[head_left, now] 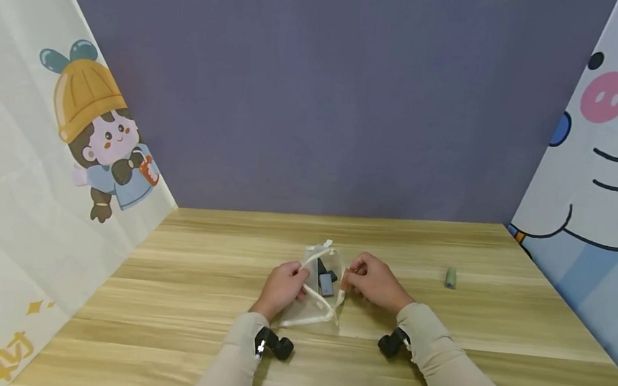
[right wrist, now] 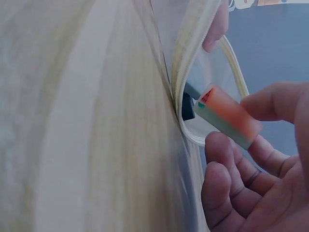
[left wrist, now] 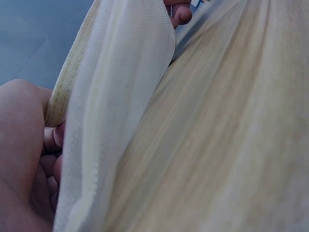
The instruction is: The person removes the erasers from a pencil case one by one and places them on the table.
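Observation:
A clear zip pouch (head_left: 304,313) with a cream zipper (head_left: 317,298) lies on the table, its mouth spread apart. My left hand (head_left: 281,290) grips the near-left rim of that mouth between thumb and fingers. Inside, through the clear film, show several dark and grey blocks (head_left: 326,284). Between thumb and fingertips my right hand (head_left: 377,283) pinches a small orange-and-green block (right wrist: 227,116) that looks like an eraser, with a watermelon-slice print at one end. In the right wrist view that printed end points into the pouch's mouth, right by the zipper edge.
A small green cylinder-shaped piece (head_left: 450,278) stands on the wooden table (head_left: 167,303), to the right of my right hand. A dark grey-blue panel (head_left: 317,95) rises behind the table, and printed cartoon sheets (head_left: 5,129) flank both sides.

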Motion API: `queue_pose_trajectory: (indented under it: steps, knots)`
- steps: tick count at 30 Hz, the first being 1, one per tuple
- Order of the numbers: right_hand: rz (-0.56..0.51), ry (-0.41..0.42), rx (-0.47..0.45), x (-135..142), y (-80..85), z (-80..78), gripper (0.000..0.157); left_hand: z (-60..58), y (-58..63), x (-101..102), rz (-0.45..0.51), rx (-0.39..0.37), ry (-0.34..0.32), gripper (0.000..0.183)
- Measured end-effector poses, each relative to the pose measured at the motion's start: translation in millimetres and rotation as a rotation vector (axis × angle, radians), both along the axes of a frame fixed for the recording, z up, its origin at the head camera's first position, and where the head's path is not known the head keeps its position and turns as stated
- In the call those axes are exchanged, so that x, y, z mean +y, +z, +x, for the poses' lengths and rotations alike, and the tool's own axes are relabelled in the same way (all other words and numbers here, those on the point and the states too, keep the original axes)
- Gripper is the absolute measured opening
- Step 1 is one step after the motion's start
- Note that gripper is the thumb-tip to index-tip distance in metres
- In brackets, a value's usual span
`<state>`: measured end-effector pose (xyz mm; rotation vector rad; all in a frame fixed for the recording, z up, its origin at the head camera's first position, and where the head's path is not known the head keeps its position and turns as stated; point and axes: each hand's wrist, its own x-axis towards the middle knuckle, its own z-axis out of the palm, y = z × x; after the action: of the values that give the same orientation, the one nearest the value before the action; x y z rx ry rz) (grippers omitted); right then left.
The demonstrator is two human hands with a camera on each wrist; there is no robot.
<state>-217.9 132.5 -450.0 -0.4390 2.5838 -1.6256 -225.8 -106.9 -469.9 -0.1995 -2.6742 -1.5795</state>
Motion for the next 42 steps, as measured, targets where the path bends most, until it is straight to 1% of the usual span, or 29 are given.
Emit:
queue_pose_trajectory:
  steps: [6, 13, 23, 42]
  knots:
    - [0.011, -0.012, 0.011, -0.4, 0.4, -1.1, 0.014, -1.3, 1.1, 0.4, -0.008, 0.013, -0.007, 0.029]
    - [0.012, -0.002, 0.021, -0.1, -0.2, -2.7, 0.013, -0.7, 1.9, 0.1, -0.015, 0.009, -0.001, 0.03]
    - [0.016, -0.028, 0.028, -1.2, 1.7, -1.6, 0.013, 0.1, 5.1, -0.5, -0.02, 0.015, -0.008, 0.03]
    - [0.011, -0.035, 0.026, 1.2, -1.6, -1.6, 0.015, -0.1, 0.7, -1.8, -0.018, 0.009, -0.007, 0.03]
